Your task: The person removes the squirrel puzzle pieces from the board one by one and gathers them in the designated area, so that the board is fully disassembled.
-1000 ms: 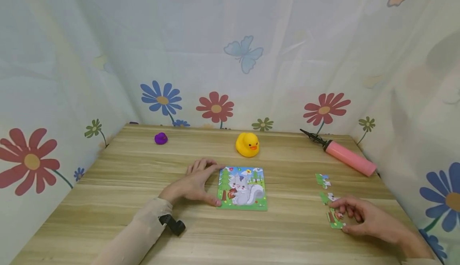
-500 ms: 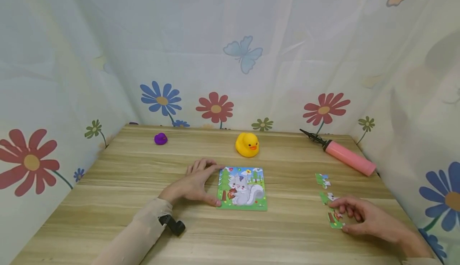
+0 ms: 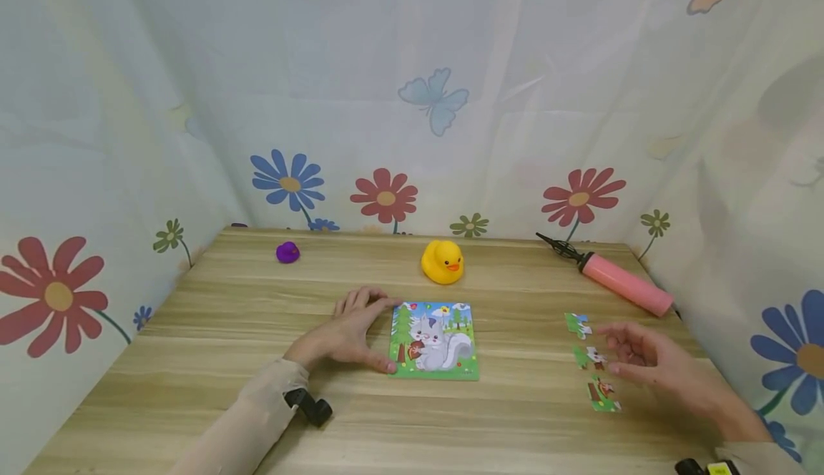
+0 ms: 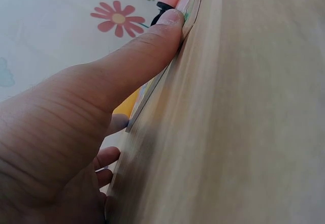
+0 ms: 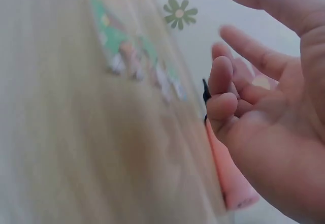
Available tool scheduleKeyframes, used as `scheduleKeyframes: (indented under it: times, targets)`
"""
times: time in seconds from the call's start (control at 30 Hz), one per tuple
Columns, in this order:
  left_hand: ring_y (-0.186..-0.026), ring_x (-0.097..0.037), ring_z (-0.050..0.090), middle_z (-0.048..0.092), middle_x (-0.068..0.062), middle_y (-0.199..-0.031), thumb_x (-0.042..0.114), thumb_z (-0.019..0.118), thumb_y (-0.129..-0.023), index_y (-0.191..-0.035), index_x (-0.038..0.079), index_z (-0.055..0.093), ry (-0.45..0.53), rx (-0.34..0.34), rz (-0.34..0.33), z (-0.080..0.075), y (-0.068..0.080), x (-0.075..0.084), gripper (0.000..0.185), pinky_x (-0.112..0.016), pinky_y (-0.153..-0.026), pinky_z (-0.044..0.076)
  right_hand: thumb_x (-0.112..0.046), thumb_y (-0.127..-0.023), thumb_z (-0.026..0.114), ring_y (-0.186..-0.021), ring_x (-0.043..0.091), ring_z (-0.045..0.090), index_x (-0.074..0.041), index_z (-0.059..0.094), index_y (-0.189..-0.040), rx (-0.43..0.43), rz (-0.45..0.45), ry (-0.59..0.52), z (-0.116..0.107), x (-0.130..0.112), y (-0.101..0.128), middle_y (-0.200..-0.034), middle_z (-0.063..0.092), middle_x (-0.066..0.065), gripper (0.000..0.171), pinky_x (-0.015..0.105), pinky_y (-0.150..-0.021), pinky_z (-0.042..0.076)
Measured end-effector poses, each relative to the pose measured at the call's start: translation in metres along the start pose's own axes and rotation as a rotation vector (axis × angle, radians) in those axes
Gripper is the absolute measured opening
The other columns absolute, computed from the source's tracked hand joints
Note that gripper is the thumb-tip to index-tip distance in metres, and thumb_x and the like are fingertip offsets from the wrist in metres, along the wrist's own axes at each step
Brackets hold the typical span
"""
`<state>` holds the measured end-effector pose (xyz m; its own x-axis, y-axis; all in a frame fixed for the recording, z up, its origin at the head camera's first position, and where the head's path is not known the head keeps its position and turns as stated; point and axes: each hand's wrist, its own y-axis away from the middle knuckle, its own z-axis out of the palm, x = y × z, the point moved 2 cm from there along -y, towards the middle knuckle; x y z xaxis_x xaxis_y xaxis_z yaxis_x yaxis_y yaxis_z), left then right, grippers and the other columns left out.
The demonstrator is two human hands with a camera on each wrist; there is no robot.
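Right hand (image 3: 644, 360), fingers loose and empty, hovered just right of 3 loose pieces (image 3: 595, 357); left hand (image 3: 350, 332) lay flat, steadying puzzle board (image 3: 434, 339), well left of them.

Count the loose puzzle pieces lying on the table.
3, in a column left of the right hand: far piece, middle piece by the fingertips, near piece. None seems hidden.

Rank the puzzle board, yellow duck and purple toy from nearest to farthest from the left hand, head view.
1. Puzzle board: touching the left hand, on its right.
2. Yellow duck: behind the board, centre.
3. Purple toy: far back left.
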<state>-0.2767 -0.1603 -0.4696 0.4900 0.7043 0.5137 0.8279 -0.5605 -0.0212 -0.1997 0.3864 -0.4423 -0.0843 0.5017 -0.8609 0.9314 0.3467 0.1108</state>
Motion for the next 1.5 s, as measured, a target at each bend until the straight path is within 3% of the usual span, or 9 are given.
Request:
scheduleKeyframes:
  times: [0.1, 0.3, 0.4, 0.6, 0.87, 1.23, 1.5]
  targets:
    - [-0.153, -0.042, 0.027, 0.032, -0.016, -0.17, 0.071, 0.098, -0.07, -0.17, 0.024, 0.045, -0.001, 0.002, 0.0, 0.0, 0.0, -0.001, 0.123, -0.068, -0.121, 0.022, -0.012, -0.108, 0.074, -0.109, 0.017, 0.066, 0.001, 0.047, -0.161, 0.066, -0.059, 0.016, 0.001, -0.011, -0.005, -0.141, 0.063, 0.018, 0.061, 0.027, -0.088, 0.059]
    - [-0.153, -0.042, 0.027, 0.032, -0.015, -0.17, 0.073, 0.097, -0.07, -0.17, 0.025, 0.045, -0.014, -0.001, -0.003, 0.001, 0.0, -0.001, 0.123, -0.068, -0.122, 0.021, -0.01, -0.108, 0.073, -0.12, 0.025, 0.068, -0.016, 0.04, -0.17, 0.092, -0.202, 0.027, 0.006, -0.034, -0.021, -0.153, 0.057, 0.005, 0.071, 0.03, -0.092, 0.06]
    - [-0.153, -0.041, 0.027, 0.032, -0.014, -0.171, 0.073, 0.097, -0.07, -0.171, 0.027, 0.044, -0.014, -0.004, -0.008, 0.001, 0.0, -0.001, 0.124, -0.067, -0.123, 0.021, -0.01, -0.108, 0.073, -0.127, 0.025, 0.067, -0.02, 0.033, -0.175, 0.1, -0.26, 0.02, 0.01, -0.047, -0.033, -0.161, 0.051, 0.013, 0.078, 0.028, -0.096, 0.06]
    - [-0.153, -0.04, 0.027, 0.032, -0.015, -0.171, 0.073, 0.097, -0.07, -0.171, 0.027, 0.043, -0.015, -0.003, -0.006, 0.0, -0.001, -0.001, 0.124, -0.067, -0.122, 0.021, -0.006, -0.107, 0.074, -0.128, 0.022, 0.066, -0.013, 0.03, -0.175, 0.095, -0.348, -0.035, 0.029, -0.073, -0.061, -0.161, 0.048, 0.028, 0.081, 0.024, -0.097, 0.059]
    - [-0.153, -0.04, 0.026, 0.031, -0.014, -0.172, 0.074, 0.097, -0.069, -0.172, 0.028, 0.042, -0.013, -0.009, -0.009, 0.0, -0.001, -0.001, 0.125, -0.066, -0.122, 0.022, -0.014, -0.104, 0.079, -0.132, 0.041, 0.06, -0.02, 0.034, -0.174, 0.045, -0.332, -0.095, 0.063, -0.1, -0.105, -0.163, 0.051, 0.022, 0.083, 0.029, -0.097, 0.059]
    - [-0.153, -0.038, 0.027, 0.032, -0.011, -0.17, 0.074, 0.097, -0.069, -0.171, 0.029, 0.044, -0.013, -0.003, -0.005, 0.001, -0.002, -0.001, 0.124, -0.066, -0.121, 0.023, -0.017, -0.1, 0.085, -0.133, 0.045, 0.061, -0.014, 0.037, -0.171, 0.009, -0.355, -0.16, 0.108, -0.129, -0.145, -0.162, 0.052, 0.024, 0.086, 0.03, -0.103, 0.057]
    - [-0.152, -0.039, 0.028, 0.032, -0.013, -0.171, 0.076, 0.096, -0.069, -0.171, 0.028, 0.044, -0.032, 0.003, -0.007, 0.001, -0.002, -0.002, 0.124, -0.066, -0.121, 0.023, -0.019, -0.098, 0.087, -0.135, 0.051, 0.058, -0.02, 0.044, -0.169, -0.01, -0.367, -0.156, 0.131, -0.139, -0.162, -0.159, 0.054, 0.026, 0.082, 0.036, -0.102, 0.056]
